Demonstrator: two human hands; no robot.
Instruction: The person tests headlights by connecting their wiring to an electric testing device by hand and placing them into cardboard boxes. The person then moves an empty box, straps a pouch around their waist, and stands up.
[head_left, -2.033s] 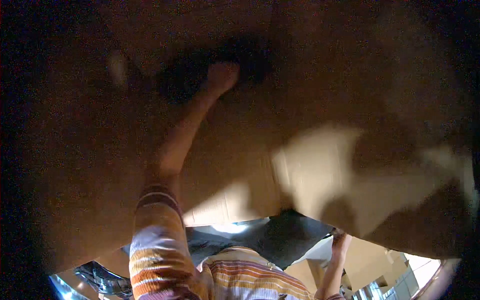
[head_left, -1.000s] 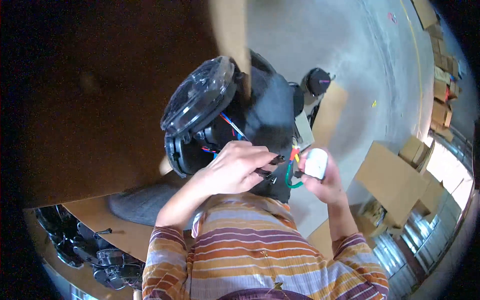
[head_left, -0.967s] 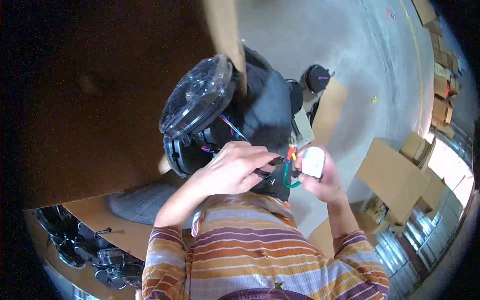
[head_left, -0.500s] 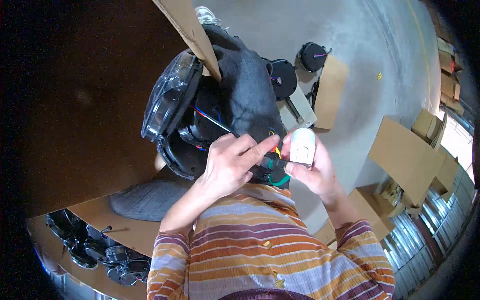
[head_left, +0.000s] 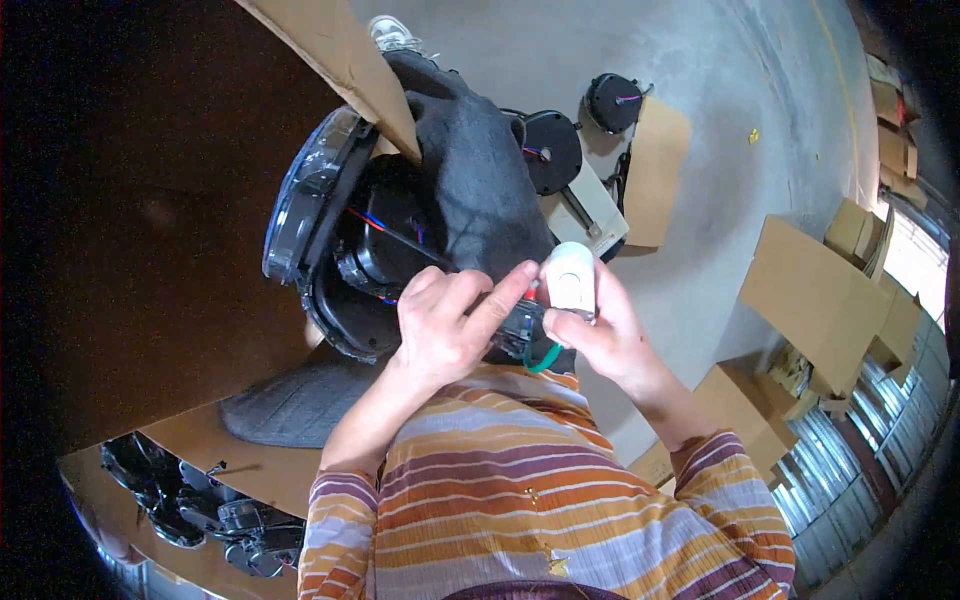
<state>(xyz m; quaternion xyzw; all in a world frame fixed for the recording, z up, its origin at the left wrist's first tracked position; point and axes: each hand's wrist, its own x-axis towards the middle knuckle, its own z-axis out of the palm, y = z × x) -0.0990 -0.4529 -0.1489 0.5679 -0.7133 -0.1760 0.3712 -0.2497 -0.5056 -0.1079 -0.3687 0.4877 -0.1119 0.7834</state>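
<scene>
The white plug [head_left: 572, 278] sits in the right hand [head_left: 605, 335], just to the right of the big round black machine part [head_left: 370, 260] that rests on the person's lap. The right hand pinches the white plug between thumb and fingers, with the plug standing up out of the top of the hand. The left hand [head_left: 445, 325] lies on the lower right edge of the round black part, with its fingers pressed together and stretched toward the plug; one fingertip almost touches it, and I cannot tell if that hand grips anything. A green wire [head_left: 543, 358] loops out just below the two hands, at the bottom edge of the round part. Red and blue wires [head_left: 385, 225] run across the inside of the round part. A clear rim [head_left: 300, 205] curves along its left side. A dark grey trouser leg [head_left: 480, 180] runs up from the round part toward a white shoe [head_left: 392, 33]. A flat piece of cardboard [head_left: 335, 60] sticks out above the round part. To the right of it, on the grey floor [head_left: 720, 120], lie two smaller round black parts [head_left: 612, 100] and a tan board [head_left: 655, 170]. Further right stand cardboard boxes [head_left: 810, 300]. Below and left of the round part, more dark parts [head_left: 190, 495] lie on a brown sheet.
</scene>
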